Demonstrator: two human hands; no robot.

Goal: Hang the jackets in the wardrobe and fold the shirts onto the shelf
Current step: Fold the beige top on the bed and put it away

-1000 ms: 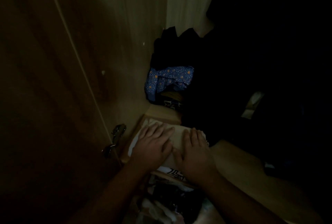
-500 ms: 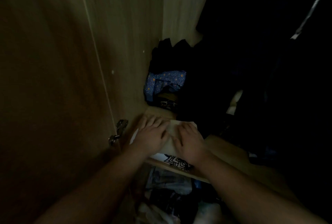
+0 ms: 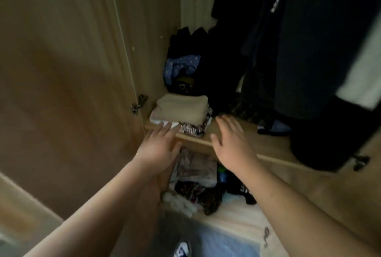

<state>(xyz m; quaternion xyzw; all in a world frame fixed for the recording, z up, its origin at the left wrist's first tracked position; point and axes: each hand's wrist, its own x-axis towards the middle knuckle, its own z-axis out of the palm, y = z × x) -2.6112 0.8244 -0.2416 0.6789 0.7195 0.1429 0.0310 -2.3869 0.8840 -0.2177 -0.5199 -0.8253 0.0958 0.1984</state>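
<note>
Ahead of my hands: the wooden shelf (image 3: 237, 133) inside the wardrobe, with its front edge running just under my fingertips.
Left hand (image 3: 158, 145): fingers straight and loosely spread, holding nothing; the fingertips reach the front edge of the shelf, at the white bottom layer of the stack.
Right hand (image 3: 233, 139): flat and spread, palm down, holding nothing; it hovers over the bare shelf board just right of the stack, and I cannot tell whether it touches the wood.
Folded shirts (image 3: 181, 110): a beige folded shirt lies on top of a small stack, just beyond my left fingertips, near the left end of the shelf.
Under the beige shirt: a black-and-white patterned garment (image 3: 193, 129) pokes out at the front right corner of the stack, between my two hands.
Beyond the stack: a blue star-print cloth (image 3: 181, 65) and dark clothes piled against the back corner.
Right of my right hand, higher up: dark jackets (image 3: 309, 50) hanging down, their hems reaching the shelf.
Left of my left hand: the open wardrobe door (image 3: 61, 71) and its metal hinge (image 3: 140, 102).
Below my hands: a heap of mixed clothes (image 3: 198, 182) on the lower level.
</note>
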